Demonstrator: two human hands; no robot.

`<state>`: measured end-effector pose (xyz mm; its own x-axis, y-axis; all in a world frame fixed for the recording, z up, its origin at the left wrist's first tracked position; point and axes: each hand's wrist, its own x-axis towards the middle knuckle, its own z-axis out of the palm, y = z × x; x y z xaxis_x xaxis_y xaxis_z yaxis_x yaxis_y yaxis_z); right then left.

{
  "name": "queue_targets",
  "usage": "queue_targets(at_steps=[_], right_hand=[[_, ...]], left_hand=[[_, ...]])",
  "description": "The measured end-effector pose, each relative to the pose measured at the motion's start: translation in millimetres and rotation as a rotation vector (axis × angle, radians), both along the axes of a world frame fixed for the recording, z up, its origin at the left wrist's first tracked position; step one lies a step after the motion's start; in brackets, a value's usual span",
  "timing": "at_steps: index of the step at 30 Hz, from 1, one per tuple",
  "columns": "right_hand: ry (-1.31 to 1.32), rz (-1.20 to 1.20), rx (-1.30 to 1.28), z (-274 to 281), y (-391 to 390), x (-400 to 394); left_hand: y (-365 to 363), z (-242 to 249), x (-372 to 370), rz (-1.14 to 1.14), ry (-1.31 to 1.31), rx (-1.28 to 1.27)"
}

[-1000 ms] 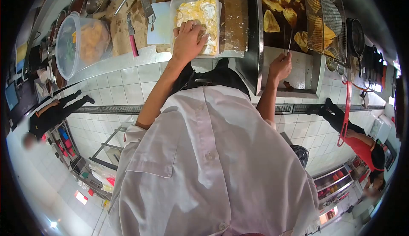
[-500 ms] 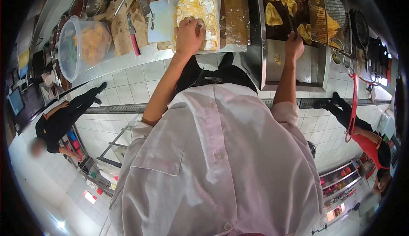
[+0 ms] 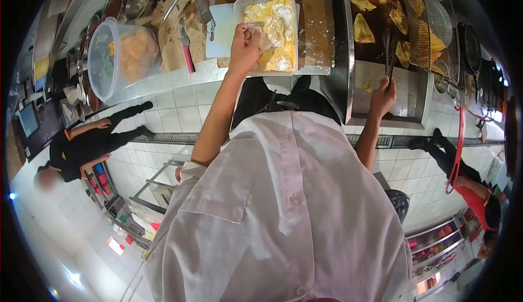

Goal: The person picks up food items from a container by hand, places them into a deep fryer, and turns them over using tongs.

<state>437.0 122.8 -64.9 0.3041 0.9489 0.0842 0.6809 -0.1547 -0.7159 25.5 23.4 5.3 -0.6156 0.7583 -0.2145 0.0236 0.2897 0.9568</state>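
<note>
My left hand [image 3: 245, 50] is over the left side of a white plastic tub [image 3: 295, 40], fingers pinched on a pale, floury dumpling [image 3: 268, 38]. Other yellow, flour-dusted dumplings [image 3: 280, 57] fill the tub. My right hand [image 3: 383, 98] grips a dark pair of tongs [image 3: 390, 57] in front of the fryer [image 3: 350, 57]. The tips of the tongs reach among golden folded dumplings [image 3: 364, 29] floating in the dark oil. Their far ends are hard to make out.
A wire fryer basket [image 3: 436, 35] stands right of the oil. On the left are a red-handled knife [image 3: 187, 54], a blue-white cutting board [image 3: 218, 38] and a clear bucket [image 3: 103, 62] of orange and green food. One person [image 3: 81, 147] walks at left; another [image 3: 479, 196] is at right.
My left hand has lifted from the tub's middle toward its left side, with a dumpling in its fingers. My right hand has drawn back toward me with the tongs. The whole view has shifted.
</note>
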Motion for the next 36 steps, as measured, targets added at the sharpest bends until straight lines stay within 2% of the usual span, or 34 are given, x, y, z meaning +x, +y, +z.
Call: queue_targets(at_steps=[3, 6, 9, 10, 13, 17, 18, 20, 22, 23, 26, 29, 32, 36], right_hand=[[-0.01, 0.001, -0.032, 8.1, -13.2, 2.0], [-0.042, -0.005, -0.069, 16.1, -20.0, 7.0], [-0.039, -0.042, -0.058, 15.0, -26.6, 13.9], [-0.032, -0.055, -0.049, 12.9, -29.0, 17.9], [0.008, -0.085, -0.048, 8.9, -35.3, 28.7], [0.039, -0.116, -0.031, -0.6, -39.8, 37.7], [0.032, -0.098, -0.019, -2.0, -39.2, 39.9], [0.014, -0.069, 0.001, -5.0, -40.3, 44.9], [0.174, -0.041, -0.129, 0.9, -41.6, 45.1], [0.253, -0.021, -0.191, 5.1, -38.7, 47.0], [0.711, 0.043, -0.362, 50.6, -39.9, 19.4], [0.709, 0.058, -0.473, 83.1, -38.3, -13.5], [0.852, 0.154, -0.461, 88.2, -36.1, -38.9], [0.875, 0.224, -0.436, 124.8, -31.0, -88.9]], left_hand=[[6.1, 18.3, 1.0, -0.163, 0.114, -0.173], [19.0, 19.2, -5.6, -0.304, 0.382, -0.347], [23.2, 31.3, -9.4, -0.232, 0.333, -0.11], [23.0, 37.4, -9.4, -0.201, 0.473, -0.004], [19.4, 64.7, -14.4, -0.317, 0.845, 0.175], [-3.8, 35.4, -17.2, -0.615, 1.051, -0.009], [-6.4, 33.2, -15.2, -0.649, 1.092, 0.009], [-12.4, 29.1, -13.3, -0.562, 0.911, -0.002], [-16.3, 32.1, -7.4, -0.427, 0.767, 0.017], [-16.1, 33.3, -6.8, -0.372, 0.609, 0.028], [-12.5, 35.8, -7.2, -0.219, 0.193, 0.003], [-1.1, 61.6, 15.7, -0.079, -0.282, -0.025], [9.9, 79.2, 40.2, -0.108, -0.51, 0.053], [18.6, 68.8, 57.4, -0.263, -0.609, 0.104]])
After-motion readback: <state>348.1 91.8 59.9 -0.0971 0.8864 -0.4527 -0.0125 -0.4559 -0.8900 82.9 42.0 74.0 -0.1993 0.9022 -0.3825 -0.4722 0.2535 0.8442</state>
